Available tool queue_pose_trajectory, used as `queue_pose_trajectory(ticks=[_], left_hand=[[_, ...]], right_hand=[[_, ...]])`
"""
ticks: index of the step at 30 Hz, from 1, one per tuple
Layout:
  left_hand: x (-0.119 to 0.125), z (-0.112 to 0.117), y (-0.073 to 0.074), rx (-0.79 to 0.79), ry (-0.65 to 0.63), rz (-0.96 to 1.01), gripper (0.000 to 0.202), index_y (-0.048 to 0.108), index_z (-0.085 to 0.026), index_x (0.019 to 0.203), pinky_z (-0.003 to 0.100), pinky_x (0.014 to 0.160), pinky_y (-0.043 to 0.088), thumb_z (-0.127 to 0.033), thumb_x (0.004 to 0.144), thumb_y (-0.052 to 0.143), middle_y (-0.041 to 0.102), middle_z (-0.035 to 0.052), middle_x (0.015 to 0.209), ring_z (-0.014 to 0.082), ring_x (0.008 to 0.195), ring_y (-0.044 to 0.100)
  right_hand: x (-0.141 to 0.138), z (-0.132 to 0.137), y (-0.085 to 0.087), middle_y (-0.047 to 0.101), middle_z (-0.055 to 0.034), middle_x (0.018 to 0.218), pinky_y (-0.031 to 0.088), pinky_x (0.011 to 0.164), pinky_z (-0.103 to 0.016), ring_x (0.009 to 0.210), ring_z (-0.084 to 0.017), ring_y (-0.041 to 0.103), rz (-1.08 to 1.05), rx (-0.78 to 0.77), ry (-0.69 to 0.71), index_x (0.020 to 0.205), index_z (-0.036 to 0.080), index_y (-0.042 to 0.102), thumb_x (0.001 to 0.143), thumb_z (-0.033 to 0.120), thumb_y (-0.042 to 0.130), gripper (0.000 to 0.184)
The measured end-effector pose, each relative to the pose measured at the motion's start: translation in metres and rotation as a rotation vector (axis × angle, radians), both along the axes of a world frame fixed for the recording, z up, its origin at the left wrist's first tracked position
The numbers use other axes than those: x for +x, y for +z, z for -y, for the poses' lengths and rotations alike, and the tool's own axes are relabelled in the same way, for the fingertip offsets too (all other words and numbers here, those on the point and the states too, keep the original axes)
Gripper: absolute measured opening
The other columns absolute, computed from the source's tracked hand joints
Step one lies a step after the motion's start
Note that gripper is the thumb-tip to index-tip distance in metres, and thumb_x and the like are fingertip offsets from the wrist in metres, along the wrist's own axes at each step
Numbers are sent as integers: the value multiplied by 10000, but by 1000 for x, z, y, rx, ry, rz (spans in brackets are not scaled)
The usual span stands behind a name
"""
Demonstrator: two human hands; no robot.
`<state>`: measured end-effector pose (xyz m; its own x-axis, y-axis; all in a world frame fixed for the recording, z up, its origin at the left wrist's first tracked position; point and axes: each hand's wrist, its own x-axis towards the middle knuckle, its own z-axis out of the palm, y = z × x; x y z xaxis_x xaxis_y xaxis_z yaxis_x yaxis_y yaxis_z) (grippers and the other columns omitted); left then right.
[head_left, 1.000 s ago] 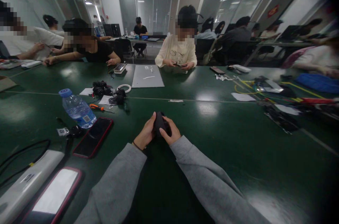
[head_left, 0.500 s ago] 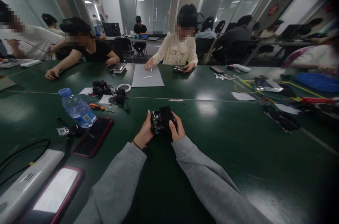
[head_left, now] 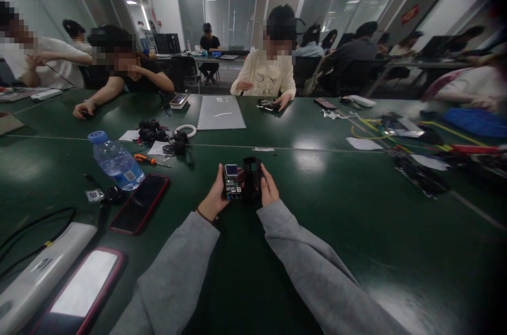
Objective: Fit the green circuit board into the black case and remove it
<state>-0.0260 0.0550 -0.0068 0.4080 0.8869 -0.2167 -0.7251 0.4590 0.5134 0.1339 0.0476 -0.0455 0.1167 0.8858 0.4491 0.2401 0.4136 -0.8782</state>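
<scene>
My left hand (head_left: 213, 196) is closed around the left edge of a green circuit board (head_left: 233, 183) with a small screen near its top. In my right hand (head_left: 270, 185) is a black plastic case cover (head_left: 251, 180), turned so that its hollow inside and a window cut-out show. Board and cover stand upright side by side above the green table (head_left: 336, 219), close together; whether they touch I cannot tell. The fingers behind both parts are mostly hidden.
To the left are a water bottle (head_left: 116, 161), an orange screwdriver (head_left: 148, 160), a dark phone (head_left: 140, 205), a red-edged phone (head_left: 85, 287) and a white device (head_left: 47, 277). Tangled cables (head_left: 372, 126) lie on the right. A co-worker (head_left: 269, 60) sits opposite, behind a grey board (head_left: 222, 118).
My right hand has turned the black cover so its inside faces me and shifted it slightly right, uncovering more of the circuit board. The co-worker opposite has lifted one hand off the grey board.
</scene>
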Motion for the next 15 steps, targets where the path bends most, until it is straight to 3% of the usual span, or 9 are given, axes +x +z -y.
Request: queue_pose_trajectory(ticks=[4, 8, 15], left_hand=[[1, 1, 1, -20, -17, -58, 584, 602, -105, 1044, 323, 751, 516, -602, 799, 417, 666, 131, 948, 205, 852, 641], [2, 2, 1, -41, -44, -107, 613, 607, -100, 1046, 339, 765, 515, -622, 785, 419, 666, 141, 970, 224, 881, 639], [2, -2, -5, -9, -16, -80, 595, 587, -102, 1075, 350, 814, 507, -602, 789, 437, 634, 159, 1068, 231, 951, 621]], right_hand=[[-7, 5, 2, 392, -119, 1313, 342, 1028, -440, 1205, -240, 398, 49, 3, -60, 1349, 165, 340, 852, 485, 447, 601], [-6, 6, -5, 414, -154, 1179, 372, 989, -442, 1114, -267, 447, 176, -11, -218, 1340, 120, 345, 733, 459, 575, 732], [12, -13, -30, 483, -124, 1170, 392, 972, -422, 1099, -227, 475, 120, -48, -195, 1241, 153, 431, 790, 349, 428, 491]])
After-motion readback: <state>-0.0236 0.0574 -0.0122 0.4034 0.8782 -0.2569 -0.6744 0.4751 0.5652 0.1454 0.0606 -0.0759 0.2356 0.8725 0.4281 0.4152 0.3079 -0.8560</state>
